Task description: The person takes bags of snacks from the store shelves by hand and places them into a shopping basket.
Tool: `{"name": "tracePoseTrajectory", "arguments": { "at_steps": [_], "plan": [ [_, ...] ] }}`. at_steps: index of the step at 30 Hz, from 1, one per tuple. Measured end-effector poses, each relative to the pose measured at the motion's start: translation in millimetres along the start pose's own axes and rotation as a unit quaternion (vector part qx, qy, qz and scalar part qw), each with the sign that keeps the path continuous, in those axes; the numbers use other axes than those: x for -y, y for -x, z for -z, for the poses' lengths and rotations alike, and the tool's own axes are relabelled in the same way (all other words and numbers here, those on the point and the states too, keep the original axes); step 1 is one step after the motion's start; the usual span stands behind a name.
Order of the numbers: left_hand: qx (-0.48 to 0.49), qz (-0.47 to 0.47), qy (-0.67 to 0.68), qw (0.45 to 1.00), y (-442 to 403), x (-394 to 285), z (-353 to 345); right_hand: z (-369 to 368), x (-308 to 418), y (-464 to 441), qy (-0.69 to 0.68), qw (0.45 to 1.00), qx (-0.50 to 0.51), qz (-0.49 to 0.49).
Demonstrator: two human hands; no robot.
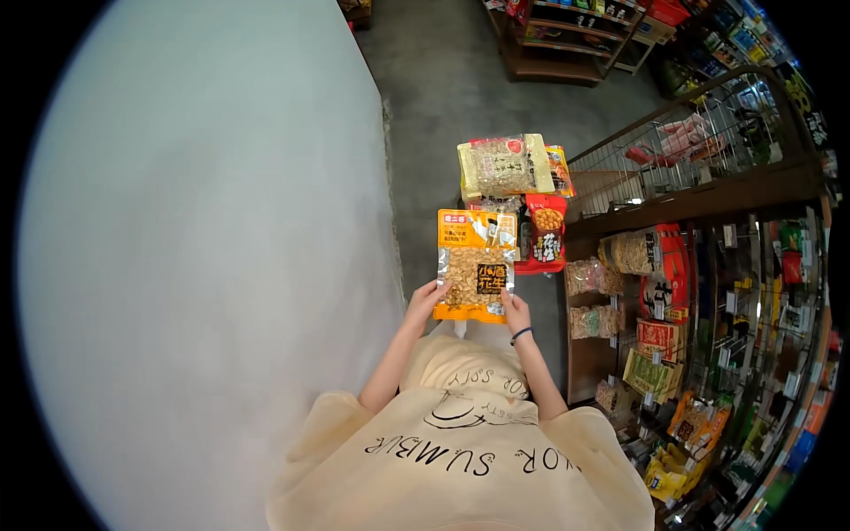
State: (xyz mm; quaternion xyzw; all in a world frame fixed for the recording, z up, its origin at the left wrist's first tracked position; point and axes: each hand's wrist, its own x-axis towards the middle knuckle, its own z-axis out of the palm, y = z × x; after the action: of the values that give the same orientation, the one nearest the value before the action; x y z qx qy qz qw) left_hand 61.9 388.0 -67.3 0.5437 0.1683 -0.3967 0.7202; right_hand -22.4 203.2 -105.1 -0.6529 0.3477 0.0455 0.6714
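An orange and clear bag of peanuts [476,265] is held upright by its lower corners in front of my body. My left hand [426,303] grips its left edge, fingers partly behind the bag. At its right edge, my right hand [515,311] is closed on it, with a dark band on the wrist. Just beyond the bag lies a pile of packets: a pale yellow bag [505,166] on top and a red packet [543,232] at the right. What the pile rests on is hidden.
A pale wall [204,248] fills the left side. Shelves [584,372] with hanging snack bags [655,345] run along the right. Above them is a wire basket rack [620,190]. Ahead, another brown shelf unit [553,66] stands on the grey floor [443,80].
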Motion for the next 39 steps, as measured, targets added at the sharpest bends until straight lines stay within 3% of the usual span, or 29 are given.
{"name": "tracePoseTrajectory", "arguments": {
  "at_steps": [3,10,15,18,26,28,33,36,39],
  "plan": [
    [-0.006,0.012,-0.091,0.996,-23,-5,-3,13,5,-25,0.013,0.999,0.022,-0.026],
    [0.001,0.000,-0.102,0.995,-80,-18,-28,35,0,-90,-0.070,0.992,0.039,-0.098],
    [-0.005,0.007,-0.106,0.994,-128,-16,-40,52,-6,-142,0.004,0.978,0.059,-0.198],
    [-0.025,0.014,-0.114,0.993,-147,-13,-47,50,-18,-164,-0.004,0.986,0.047,-0.157],
    [-0.102,0.033,-0.072,0.992,-168,-4,-53,47,-10,-180,0.067,0.977,0.029,-0.200],
    [-0.097,0.030,-0.081,0.992,-172,3,-51,48,-22,-184,0.090,0.976,0.046,-0.193],
    [-0.068,0.028,-0.097,0.993,-177,16,-48,50,-52,-188,0.099,0.983,-0.026,-0.153],
    [-0.122,0.044,-0.113,0.985,-177,23,-49,54,-62,-187,0.092,0.984,0.012,-0.155],
    [-0.129,0.042,-0.113,0.984,-173,23,-49,51,-29,-170,-0.038,0.968,-0.033,-0.245]
  ]
}}
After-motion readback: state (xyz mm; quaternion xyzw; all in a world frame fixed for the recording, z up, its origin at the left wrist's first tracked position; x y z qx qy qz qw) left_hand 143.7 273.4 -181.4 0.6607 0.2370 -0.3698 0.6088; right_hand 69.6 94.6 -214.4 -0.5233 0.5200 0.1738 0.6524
